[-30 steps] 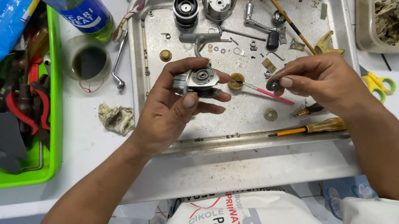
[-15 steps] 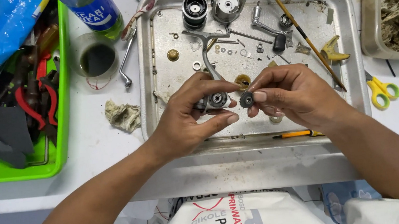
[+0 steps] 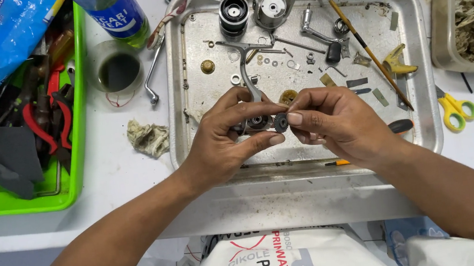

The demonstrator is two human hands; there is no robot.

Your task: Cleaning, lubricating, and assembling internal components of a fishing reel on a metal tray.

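I see the metal tray (image 3: 424, 72) spread under both hands, its near rim just below my wrists and its far rim well beyond the fingertips. The green bin (image 3: 79, 108) stands well off to the left of my left hand (image 3: 220, 140), with bare white table between them holding only a crumpled rag (image 3: 148, 137). My left hand curls around the reel body (image 3: 254, 122), fingers pressed onto it; most of it is hidden behind them, only its curved metal arm rising past the thumb. My right hand (image 3: 336, 122) meets it, thumb and forefinger pinching a small dark gear (image 3: 281, 123) that touches the reel body. Its teeth are hard to make out. Yellow scissors (image 3: 455, 110) lie to the right, past the tray's edge.
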